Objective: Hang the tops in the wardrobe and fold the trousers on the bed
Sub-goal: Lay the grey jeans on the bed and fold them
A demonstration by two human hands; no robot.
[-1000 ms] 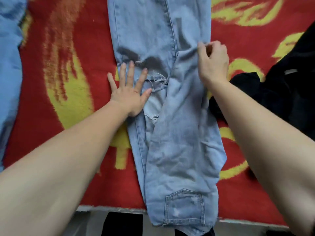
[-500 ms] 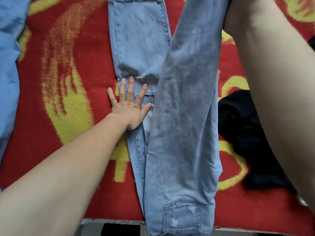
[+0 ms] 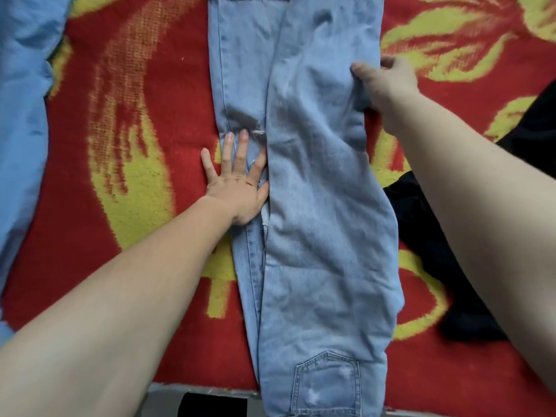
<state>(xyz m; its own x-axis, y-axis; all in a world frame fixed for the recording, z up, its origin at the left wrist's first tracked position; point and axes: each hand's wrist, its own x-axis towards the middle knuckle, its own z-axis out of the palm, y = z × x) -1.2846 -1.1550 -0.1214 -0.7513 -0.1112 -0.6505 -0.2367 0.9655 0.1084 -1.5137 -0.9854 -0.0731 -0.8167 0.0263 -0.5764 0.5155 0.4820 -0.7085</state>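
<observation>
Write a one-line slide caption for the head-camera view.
Left hand presses light blue denim jeans while right hand grips their edge, on a red-and-yellow blanket.

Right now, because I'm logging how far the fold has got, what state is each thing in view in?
jeans: flat on the blanket, one leg laid mostly over the other.
left hand: open, fingers spread, pressing the under leg.
right hand: pinching the upper leg's right edge.
black garment: crumpled, right of the jeans.
light blue garment: unfolded, at the left edge.
blanket: spread out beneath everything.
</observation>
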